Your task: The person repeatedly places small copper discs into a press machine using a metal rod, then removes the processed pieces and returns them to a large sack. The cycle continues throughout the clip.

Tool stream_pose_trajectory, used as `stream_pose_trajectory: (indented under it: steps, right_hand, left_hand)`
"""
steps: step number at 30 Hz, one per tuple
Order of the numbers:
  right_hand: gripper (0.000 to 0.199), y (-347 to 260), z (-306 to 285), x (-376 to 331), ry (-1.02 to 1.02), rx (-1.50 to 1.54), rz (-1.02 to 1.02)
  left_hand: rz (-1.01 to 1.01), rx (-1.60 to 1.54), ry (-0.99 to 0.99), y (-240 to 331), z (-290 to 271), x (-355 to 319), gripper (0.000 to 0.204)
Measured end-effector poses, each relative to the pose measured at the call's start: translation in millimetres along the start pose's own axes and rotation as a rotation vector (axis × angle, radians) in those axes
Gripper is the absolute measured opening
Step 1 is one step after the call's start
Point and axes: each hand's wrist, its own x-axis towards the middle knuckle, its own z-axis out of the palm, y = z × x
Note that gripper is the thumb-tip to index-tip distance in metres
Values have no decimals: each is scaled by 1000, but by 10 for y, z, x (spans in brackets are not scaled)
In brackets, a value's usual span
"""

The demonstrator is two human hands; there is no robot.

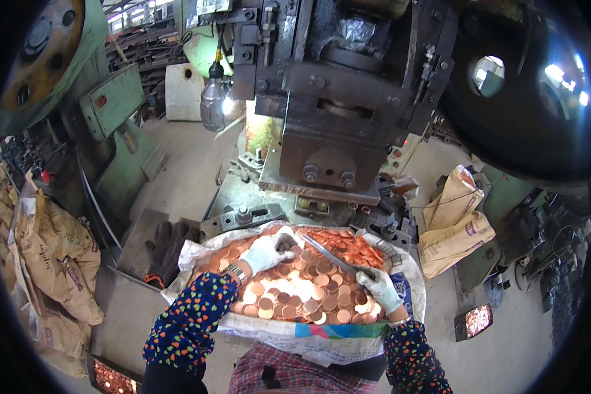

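Observation:
Round copper discs (308,289) are heaped on a white woven sack (243,326) spread in front of me. My left hand (266,253), in a white glove, is over the left part of the heap. Its fingers are curled round what look like a few darker discs (285,243). In my right hand (379,289), also gloved, is a long slim metal tool (328,252), gripped at its near end. The tool slants up and left across the heap, its tip close to my left fingers. Redder copper pieces (351,245) lie behind it.
A heavy press (335,131) stands just beyond the sack, its bolted block above the bed (256,213). Dark gloves (167,246) rest on a metal plate at left. Paper sacks stand at left (59,249) and right (456,236). A bulb (213,105) hangs near the press.

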Motion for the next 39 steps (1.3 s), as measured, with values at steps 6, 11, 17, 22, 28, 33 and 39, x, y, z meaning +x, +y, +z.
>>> stream_pose_trajectory:
  steps: [6,11,17,22,28,33,39]
  right_hand:
    - [53,-246,-225,-209,-149,306,175]
    - [49,-475,-544,104,-62,-352,90]
    - [31,-531,-577,833,208,-862,-403]
    - [30,-522,-422,1250,250,-1257,-507]
    - [33,-421,-487,1423,351,-1205,-310]
    - [31,-314,-602,1224,273,-845,-434]
    - [33,-269,-548,1119,196,-743,-375]
  left_hand:
    - [345,81,294,101,-158,-1,19]
    - [309,258,330,148,-323,-26,19]
    - [3,-162,166,154,-481,273,27]
    - [-60,-677,281,61,-390,642,20]
    - [-51,-615,385,-29,-269,1122,20]
    - [-306,77,550,114,-132,1510,53]
    - [-89,463,512,99,26,1724,38]
